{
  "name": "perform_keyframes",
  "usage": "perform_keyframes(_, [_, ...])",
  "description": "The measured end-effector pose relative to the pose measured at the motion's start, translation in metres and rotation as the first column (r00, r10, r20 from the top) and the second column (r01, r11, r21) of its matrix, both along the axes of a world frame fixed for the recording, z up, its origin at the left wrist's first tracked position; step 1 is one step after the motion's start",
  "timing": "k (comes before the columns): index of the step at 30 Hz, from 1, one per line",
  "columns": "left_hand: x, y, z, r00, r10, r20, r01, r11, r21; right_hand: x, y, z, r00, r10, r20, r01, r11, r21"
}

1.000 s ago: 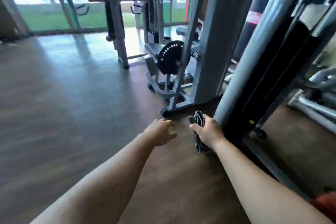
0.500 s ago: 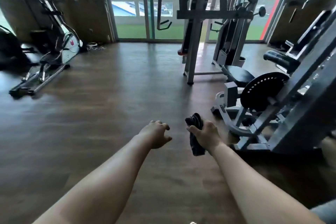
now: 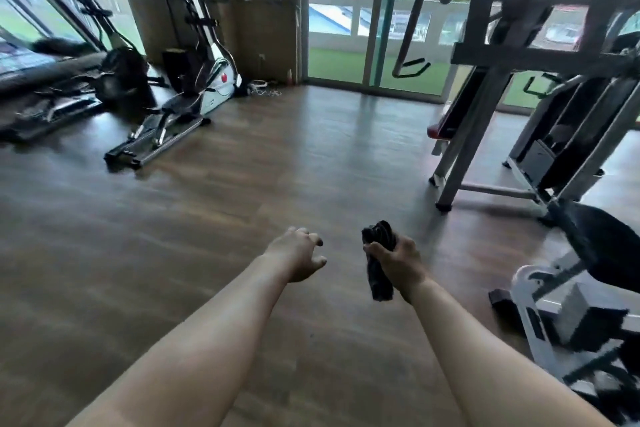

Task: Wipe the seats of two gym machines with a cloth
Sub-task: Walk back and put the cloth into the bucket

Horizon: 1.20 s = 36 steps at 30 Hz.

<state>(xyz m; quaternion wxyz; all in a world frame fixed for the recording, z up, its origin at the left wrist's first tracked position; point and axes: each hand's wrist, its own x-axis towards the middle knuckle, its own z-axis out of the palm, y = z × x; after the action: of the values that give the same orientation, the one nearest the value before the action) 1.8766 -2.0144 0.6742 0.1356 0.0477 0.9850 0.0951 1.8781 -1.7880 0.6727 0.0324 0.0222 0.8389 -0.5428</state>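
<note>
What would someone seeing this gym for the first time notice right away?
Two bare forearms reach out from the bottom of the view: the right hand clutches a bunched dark cloth, while the left hand is empty and loosely curled. To the right stands a grey weight machine, with a black padded seat nearer the camera. An elliptical trainer stands far left by the windows.
</note>
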Motion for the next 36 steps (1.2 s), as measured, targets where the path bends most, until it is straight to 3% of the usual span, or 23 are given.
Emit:
perform_keyframes(11, [-0.325, -0.125, -0.001, 0.999, -0.007, 0.031, 0.009, 0.999, -0.052, -0.313, -0.119, -0.014, 0.999, -0.014, -0.044, 0.013, 1.000, -0.018])
perform_keyframes(20, [-0.609, -0.159, -0.019, 0.998, -0.045, 0.039, 0.049, 0.991, -0.127, -0.607, -0.161, -0.033, 0.997, 0.019, -0.076, -0.026, 0.996, -0.090])
perform_keyframes(26, [-0.775, -0.184, -0.004, 0.999, -0.014, 0.038, 0.018, 0.993, -0.120, -0.785, -0.180, -0.012, 0.997, 0.043, -0.056, -0.047, 0.996, -0.070])
perform_keyframes(32, [-0.962, -0.220, -0.007, 0.999, -0.048, 0.014, 0.050, 0.991, -0.125, -0.968, -0.213, -0.017, 0.998, 0.011, -0.059, -0.014, 0.999, -0.051])
perform_keyframes(36, [-1.096, -0.240, -0.007, 0.993, -0.118, 0.016, 0.119, 0.984, -0.133, -1.078, -0.240, -0.020, 0.993, -0.098, -0.059, 0.093, 0.992, -0.089])
